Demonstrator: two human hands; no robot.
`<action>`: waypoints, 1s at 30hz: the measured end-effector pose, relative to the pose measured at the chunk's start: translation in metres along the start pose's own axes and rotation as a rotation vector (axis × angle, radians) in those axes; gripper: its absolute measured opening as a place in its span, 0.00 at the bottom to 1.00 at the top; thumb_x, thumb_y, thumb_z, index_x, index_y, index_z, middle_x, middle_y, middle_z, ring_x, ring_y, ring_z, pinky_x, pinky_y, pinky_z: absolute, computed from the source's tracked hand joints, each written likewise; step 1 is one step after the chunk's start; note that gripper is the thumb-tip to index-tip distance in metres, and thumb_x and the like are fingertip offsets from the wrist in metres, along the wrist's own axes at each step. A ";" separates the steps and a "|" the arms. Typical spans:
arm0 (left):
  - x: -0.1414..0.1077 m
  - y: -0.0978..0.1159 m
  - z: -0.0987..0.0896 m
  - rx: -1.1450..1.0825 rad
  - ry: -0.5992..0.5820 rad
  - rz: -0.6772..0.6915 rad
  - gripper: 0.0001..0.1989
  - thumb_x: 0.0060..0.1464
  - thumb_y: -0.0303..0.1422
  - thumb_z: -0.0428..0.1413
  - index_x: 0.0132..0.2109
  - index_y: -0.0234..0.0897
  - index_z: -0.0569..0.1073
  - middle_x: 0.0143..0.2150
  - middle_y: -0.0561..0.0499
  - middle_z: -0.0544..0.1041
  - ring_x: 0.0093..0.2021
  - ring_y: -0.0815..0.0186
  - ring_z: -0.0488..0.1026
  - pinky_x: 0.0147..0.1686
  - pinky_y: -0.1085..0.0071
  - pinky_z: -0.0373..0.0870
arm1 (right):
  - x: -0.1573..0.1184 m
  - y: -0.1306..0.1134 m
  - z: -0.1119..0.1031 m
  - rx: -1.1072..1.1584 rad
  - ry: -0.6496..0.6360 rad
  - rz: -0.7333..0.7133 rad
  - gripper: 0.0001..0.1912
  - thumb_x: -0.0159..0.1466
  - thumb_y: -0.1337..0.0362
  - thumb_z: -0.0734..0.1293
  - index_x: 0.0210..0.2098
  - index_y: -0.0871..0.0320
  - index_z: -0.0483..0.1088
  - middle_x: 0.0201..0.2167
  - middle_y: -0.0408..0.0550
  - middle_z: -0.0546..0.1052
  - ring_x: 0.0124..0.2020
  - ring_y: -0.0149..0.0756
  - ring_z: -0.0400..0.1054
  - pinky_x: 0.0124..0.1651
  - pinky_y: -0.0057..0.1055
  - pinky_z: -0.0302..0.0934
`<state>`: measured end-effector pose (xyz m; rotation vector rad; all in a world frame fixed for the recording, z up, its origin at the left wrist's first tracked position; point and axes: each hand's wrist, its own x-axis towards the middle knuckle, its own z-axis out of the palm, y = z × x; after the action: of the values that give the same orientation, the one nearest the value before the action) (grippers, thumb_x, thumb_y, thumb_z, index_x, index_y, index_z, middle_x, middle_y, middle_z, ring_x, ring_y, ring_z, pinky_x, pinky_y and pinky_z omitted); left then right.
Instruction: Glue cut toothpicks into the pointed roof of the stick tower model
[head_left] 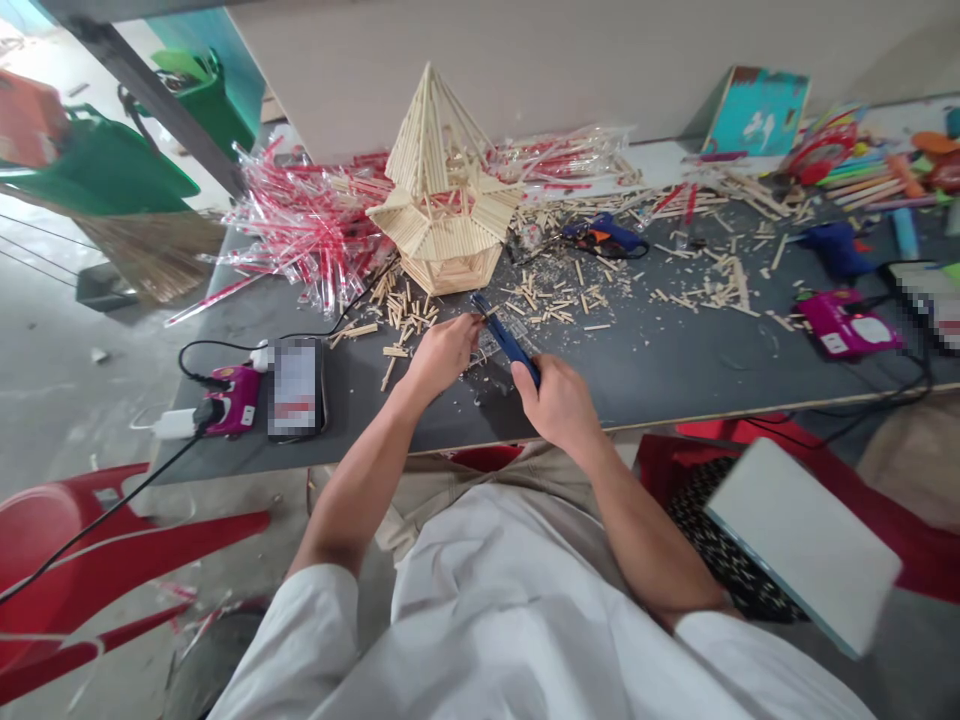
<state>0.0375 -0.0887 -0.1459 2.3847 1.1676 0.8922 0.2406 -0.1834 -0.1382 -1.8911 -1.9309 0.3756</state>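
Observation:
My right hand (561, 405) is closed around the blue handles of a pair of pliers (514, 345), whose jaws point up and left. My left hand (442, 350) pinches a short wooden stick (487, 313) at the jaws; most of the stick is hidden by the fingers. Just beyond both hands stands a lantern-like model (457, 240) built from thin wooden sticks, with a tall pointed top and slanted panels around its body. Cut stick pieces (405, 310) lie to its left front, and more stick pieces (544, 300) are scattered to the right.
A heap of red-and-clear plastic wrappers (300, 220) lies at the back left. A glue gun (606, 237) rests behind the scraps, and another glue gun (836, 248) is farther right. A phone (296, 388) and a magenta power adapter (234, 400) sit at the table's left front.

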 end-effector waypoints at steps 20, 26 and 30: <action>0.000 0.008 -0.002 0.049 0.035 -0.005 0.16 0.74 0.39 0.46 0.47 0.38 0.76 0.37 0.48 0.81 0.35 0.64 0.77 0.37 0.71 0.67 | -0.019 0.020 0.008 -0.081 0.182 0.037 0.28 0.76 0.46 0.51 0.42 0.59 0.73 0.36 0.56 0.80 0.38 0.45 0.74 0.39 0.36 0.57; 0.000 0.009 -0.002 0.086 -0.002 -0.025 0.14 0.73 0.38 0.47 0.46 0.39 0.76 0.36 0.49 0.81 0.33 0.65 0.76 0.35 0.71 0.65 | -0.002 0.080 -0.023 -0.176 0.368 0.238 0.33 0.76 0.45 0.48 0.44 0.63 0.74 0.38 0.65 0.79 0.41 0.51 0.72 0.43 0.40 0.58; 0.000 0.009 -0.001 0.101 -0.013 -0.030 0.14 0.73 0.39 0.48 0.46 0.39 0.76 0.36 0.49 0.81 0.33 0.65 0.76 0.35 0.71 0.63 | 0.013 0.132 -0.039 -0.293 0.467 0.422 0.35 0.73 0.43 0.52 0.48 0.71 0.72 0.43 0.76 0.76 0.46 0.61 0.70 0.46 0.47 0.57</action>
<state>0.0422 -0.0940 -0.1406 2.4413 1.2680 0.8253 0.3760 -0.1679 -0.1639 -2.3196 -1.3330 -0.2364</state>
